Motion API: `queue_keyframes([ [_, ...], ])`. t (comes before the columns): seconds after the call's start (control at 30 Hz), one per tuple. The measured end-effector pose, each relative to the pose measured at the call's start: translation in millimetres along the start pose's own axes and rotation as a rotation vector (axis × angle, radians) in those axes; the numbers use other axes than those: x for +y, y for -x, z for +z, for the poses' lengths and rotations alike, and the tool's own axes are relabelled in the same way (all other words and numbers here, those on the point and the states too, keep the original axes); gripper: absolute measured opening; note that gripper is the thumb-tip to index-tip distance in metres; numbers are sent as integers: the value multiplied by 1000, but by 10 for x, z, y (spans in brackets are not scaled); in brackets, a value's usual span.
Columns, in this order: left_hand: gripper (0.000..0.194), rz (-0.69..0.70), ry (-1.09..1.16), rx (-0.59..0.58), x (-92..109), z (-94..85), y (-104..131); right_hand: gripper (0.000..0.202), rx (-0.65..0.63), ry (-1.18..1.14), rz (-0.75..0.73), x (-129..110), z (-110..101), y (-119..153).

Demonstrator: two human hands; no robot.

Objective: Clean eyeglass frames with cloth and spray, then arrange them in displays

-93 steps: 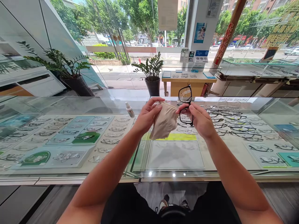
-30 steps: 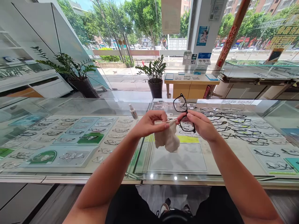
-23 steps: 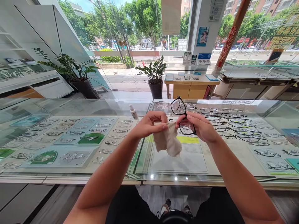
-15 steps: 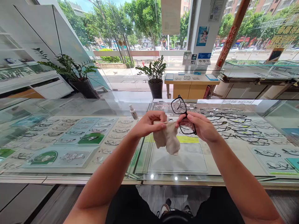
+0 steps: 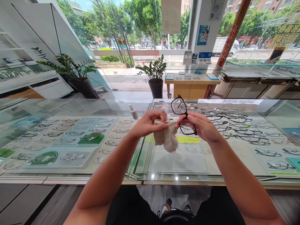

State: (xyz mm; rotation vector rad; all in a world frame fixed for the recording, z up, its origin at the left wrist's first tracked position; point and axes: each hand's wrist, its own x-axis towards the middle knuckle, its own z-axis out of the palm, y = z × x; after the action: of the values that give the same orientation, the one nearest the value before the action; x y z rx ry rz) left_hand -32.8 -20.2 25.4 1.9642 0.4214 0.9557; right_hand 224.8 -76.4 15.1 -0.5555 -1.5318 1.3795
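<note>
Above the glass counter, my left hand (image 5: 153, 123) is closed on a beige cleaning cloth (image 5: 170, 142), which hangs down in loose folds. My right hand (image 5: 199, 125) pinches a pair of black-framed eyeglasses (image 5: 179, 105) near the bridge. The glasses are held tilted, one lens above the fingers and the other below. The cloth's right edge meets the right fingertips; whether they also grip it I cannot tell. A small white spray bottle (image 5: 133, 112) stands upright on the counter, just beyond my left hand.
Beneath the glass top of the display counter (image 5: 145, 179) lie rows of eyeglasses (image 5: 243, 120), some on green and pale trays. Potted plants (image 5: 156, 89) stand past the counter. A small wooden display table (image 5: 192, 89) is by the window.
The cloth's hanging end has lifted slightly and shifted a little left. Both hands keep their holds with barely any movement. A white truck has appeared on the street outside.
</note>
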Motion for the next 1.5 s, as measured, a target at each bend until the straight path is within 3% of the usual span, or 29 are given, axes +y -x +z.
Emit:
queue_keyframes([
  [0.17,46,12,3,-15,15,21,-2,38,-47,55,20,2,11,4],
  [0.4,40,-31,-33,-27,-1,-27,-11,39,22,126,17,16,-104,33],
  [0.73,36,-163,240,115,-97,-74,-38,37,87,212,-55,-122,-163,48],
  [0.9,45,-347,440,227,-207,-56,-61,36,112,209,-77,-104,-174,45],
  [1.07,43,-520,556,131,-233,-43,-68,33,131,224,-105,-107,-192,37],
  [1.37,44,-567,642,79,-323,13,-71,34,170,233,-120,-101,-198,47],
  [1.5,47,-468,594,155,-316,22,-69,36,177,283,-118,-97,-209,39],
])
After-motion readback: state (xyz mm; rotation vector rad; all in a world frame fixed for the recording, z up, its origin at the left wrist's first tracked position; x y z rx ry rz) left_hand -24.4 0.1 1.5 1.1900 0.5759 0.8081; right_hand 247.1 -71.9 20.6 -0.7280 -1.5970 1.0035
